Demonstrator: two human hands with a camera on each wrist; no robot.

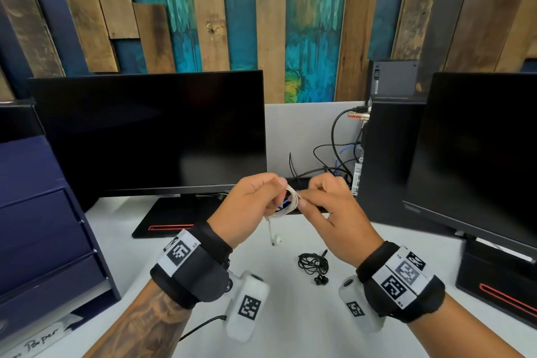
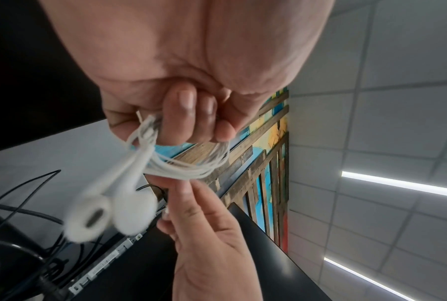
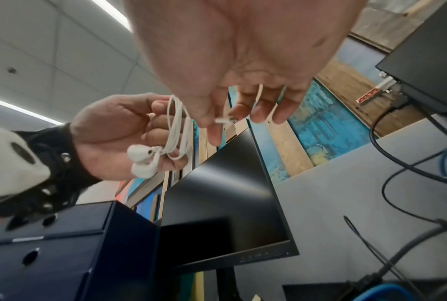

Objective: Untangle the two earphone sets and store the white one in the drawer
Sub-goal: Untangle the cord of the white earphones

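The white earphones (image 1: 292,203) are wound into a small coil held up above the desk. My left hand (image 1: 255,203) grips the coil (image 2: 186,169), and both earbuds (image 2: 108,213) dangle below its fingers (image 3: 142,160). My right hand (image 1: 325,206) pinches the free end of the white cable (image 3: 223,120) between thumb and fingertips, close against the coil. The black earphones (image 1: 314,266) lie bunched on the white desk, below and between my wrists. The dark blue drawer unit (image 1: 43,229) stands at the left with its drawers closed.
A black monitor (image 1: 151,131) stands behind my hands and a second monitor (image 1: 476,154) at the right. A black computer tower (image 1: 386,148) with dangling cables (image 1: 337,154) sits between them. The white desk (image 1: 290,322) lies below.
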